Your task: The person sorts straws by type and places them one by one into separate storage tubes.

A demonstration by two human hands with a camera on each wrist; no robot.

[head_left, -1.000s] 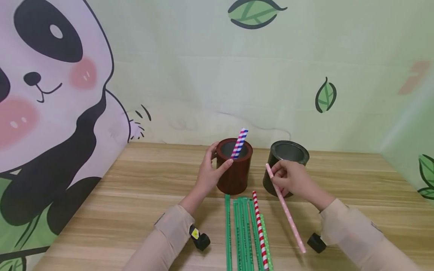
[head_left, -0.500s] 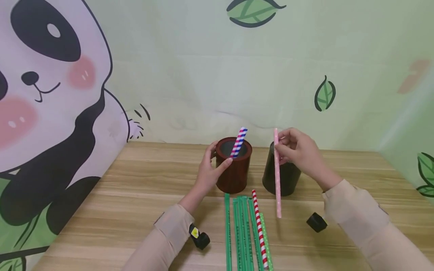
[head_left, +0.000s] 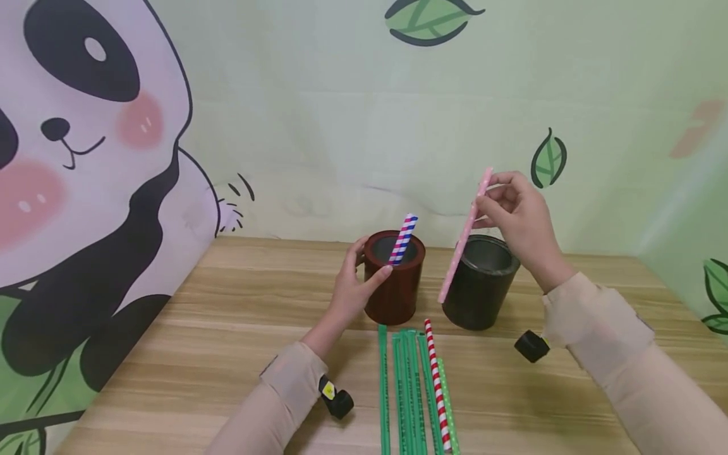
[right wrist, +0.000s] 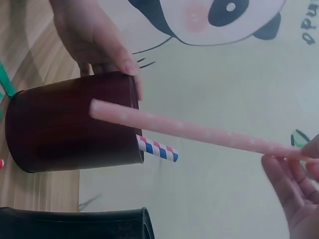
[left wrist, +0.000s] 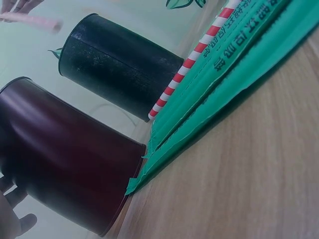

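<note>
My right hand (head_left: 520, 212) pinches a pink straw with white dots (head_left: 463, 243) near its top. The straw slants down to the left, its lower end in front of the black cup (head_left: 480, 291) in the head view. In the right wrist view the pink straw (right wrist: 189, 130) overlaps the reddish-brown cup (right wrist: 70, 124). My left hand (head_left: 355, 284) grips the brown cup (head_left: 392, 291) from its left side, thumb at the front near the rim. A straw striped in pink, blue and white (head_left: 402, 240) leans in the brown cup and sticks out above its rim.
Several green paper-wrapped straws (head_left: 406, 385) lie on the wooden table (head_left: 227, 354) in front of the cups. Beside them are a red-and-white striped straw (head_left: 435, 379) and a green dotted straw (head_left: 447, 404). A backdrop with a panda (head_left: 114, 158) rises behind the table.
My right hand has risen with the pink straw, from low beside the black cup to above its rim. The straw's lower end has swung left. My left hand stays on the brown cup.
</note>
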